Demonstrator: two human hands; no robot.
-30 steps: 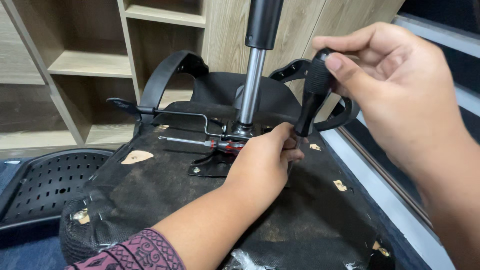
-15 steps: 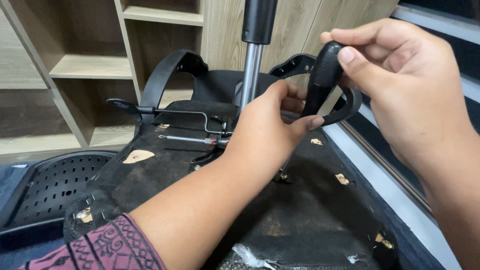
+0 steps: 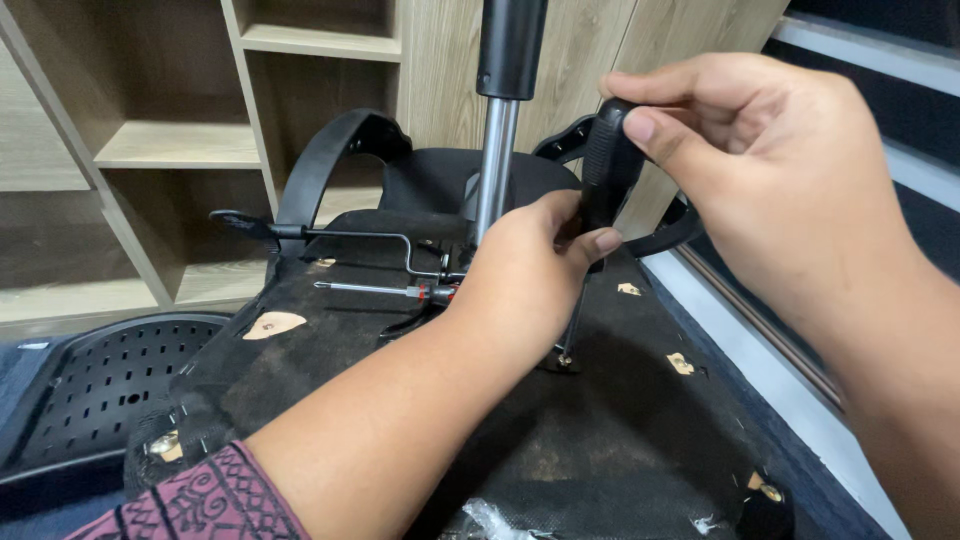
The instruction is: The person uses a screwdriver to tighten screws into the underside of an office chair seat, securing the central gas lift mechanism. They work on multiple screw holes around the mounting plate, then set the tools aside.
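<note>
An office chair seat (image 3: 620,430) lies upside down, its black fabric underside facing me. My right hand (image 3: 770,170) is wrapped around the black handle of a screwdriver (image 3: 606,165). The thin shaft (image 3: 575,320) runs down to a screw point on the seat. My left hand (image 3: 520,280) reaches across the seat and pinches the lower end of that handle between thumb and fingers. Just behind my left hand stands the chrome gas cylinder (image 3: 497,170).
A second screwdriver with a red collar (image 3: 380,290) lies on the seat beside a bent metal lever (image 3: 330,235). Black armrest loops (image 3: 320,165) curve up behind. A perforated black panel (image 3: 90,380) sits at left, wooden shelves (image 3: 180,145) behind, a pale ledge (image 3: 740,350) at right.
My left hand has lifted off the mechanism at the cylinder's base and taken hold of the lower end of the black handle. My right hand has raised and turned the handle more upright.
</note>
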